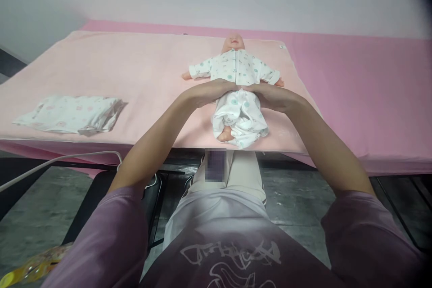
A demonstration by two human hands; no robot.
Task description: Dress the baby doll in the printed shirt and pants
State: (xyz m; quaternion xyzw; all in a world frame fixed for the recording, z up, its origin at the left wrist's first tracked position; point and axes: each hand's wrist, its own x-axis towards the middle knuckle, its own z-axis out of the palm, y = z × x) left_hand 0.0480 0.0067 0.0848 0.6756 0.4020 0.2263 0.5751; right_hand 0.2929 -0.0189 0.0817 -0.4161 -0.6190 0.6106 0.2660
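Note:
A baby doll [233, 42] lies on its back, its head toward the far edge of the table. It wears a white patterned buttoned top [232, 66] with the arms spread out. White patterned baby trousers [240, 110] cover its legs, bunched up, with one bare foot [225, 134] showing at a leg opening. At the waist, my left hand [218, 91] and my right hand [272, 96] meet from either side, closed on the trousers' waistband. The fingertips are partly hidden by the hands and the folded cloth.
Folded white patterned cloth [69, 114] lies on the peach mat [145, 69] to the left. Pink sheeting [357, 94] covers the table on the right. A white cable [67, 157] runs below the front edge, near a black chair [97, 207] and a yellow-capped bottle [30, 270].

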